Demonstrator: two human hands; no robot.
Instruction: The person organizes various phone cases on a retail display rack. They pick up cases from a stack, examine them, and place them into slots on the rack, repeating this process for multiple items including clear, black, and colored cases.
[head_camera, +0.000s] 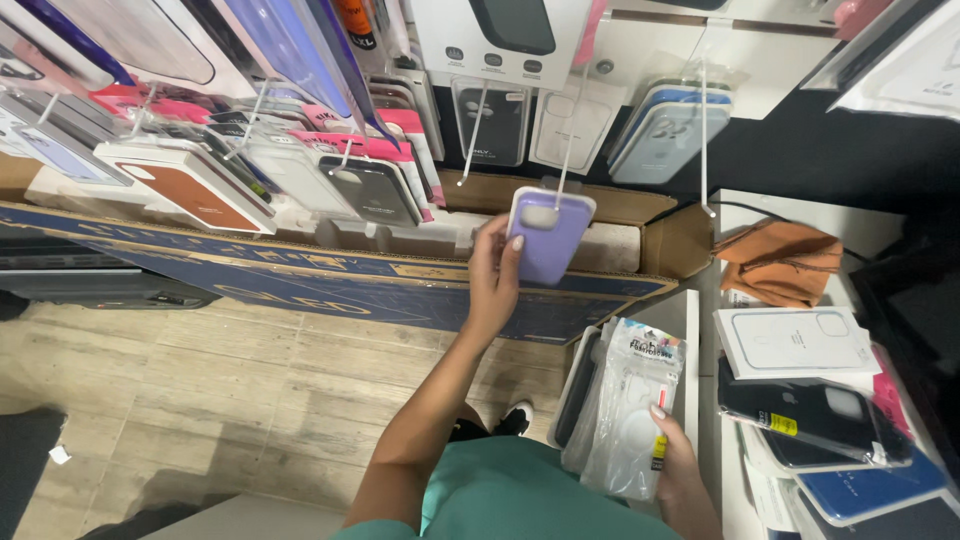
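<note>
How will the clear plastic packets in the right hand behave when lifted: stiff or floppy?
The clear plastic packets probably feel light and slippery, given their glossy film. They fan out loosely in the right hand, so they likely flop and may slide apart.

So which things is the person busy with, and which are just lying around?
In hand:
- purple case, held by the left hand at a hook
- clear packets, held by the right hand

Lying about:
- orange cloth
- white box
- black case
- blue case
- cardboard box
</note>
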